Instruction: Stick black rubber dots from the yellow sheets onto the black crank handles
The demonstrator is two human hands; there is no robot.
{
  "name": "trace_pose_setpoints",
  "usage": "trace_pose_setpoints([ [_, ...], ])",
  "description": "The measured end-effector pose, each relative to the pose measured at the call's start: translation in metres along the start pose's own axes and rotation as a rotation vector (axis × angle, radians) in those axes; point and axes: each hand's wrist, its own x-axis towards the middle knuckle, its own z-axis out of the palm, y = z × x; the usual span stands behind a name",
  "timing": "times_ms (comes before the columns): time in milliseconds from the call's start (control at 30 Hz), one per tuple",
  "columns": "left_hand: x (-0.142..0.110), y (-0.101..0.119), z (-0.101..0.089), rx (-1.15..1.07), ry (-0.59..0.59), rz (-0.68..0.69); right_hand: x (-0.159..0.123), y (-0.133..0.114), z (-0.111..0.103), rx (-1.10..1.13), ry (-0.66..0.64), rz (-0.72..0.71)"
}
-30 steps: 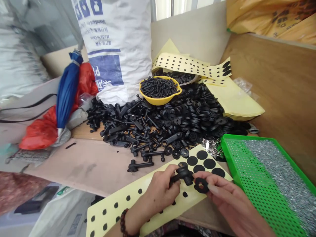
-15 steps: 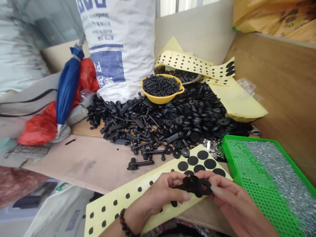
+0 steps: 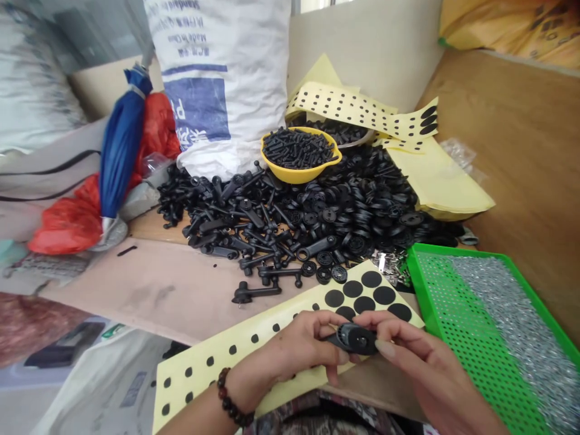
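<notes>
Black handle (image 3: 354,338) sits pinched between our left hand (image 3: 285,356) and right hand (image 3: 419,362), both curled nearly shut on it, just above a yellow sheet (image 3: 240,356) of black dots. Beyond the sheet we have a heap of black parts (image 3: 317,223), with a yellow bowl (image 3: 299,177) of screws (image 3: 296,149) on it. A green tray (image 3: 453,250) of silver bits (image 3: 516,314) sits at our right, just beside the sheet.
</notes>
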Motion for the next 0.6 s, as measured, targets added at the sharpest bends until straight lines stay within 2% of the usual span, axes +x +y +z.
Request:
trace_pose_setpoints([
  [233, -0.004, 0.005, -0.001, 0.302, 0.036, 0.009, 0.001, -0.001, 0.001, -0.126, 0.006, -0.019],
  [400, -0.005, 0.009, -0.001, 0.398, 0.036, -0.017, 0.003, 0.001, -0.001, -0.173, 0.014, -0.047],
  [600, -0.004, 0.001, -0.006, 0.414, 0.034, 0.033, 0.004, 0.001, -0.002, -0.188, -0.028, -0.072],
])
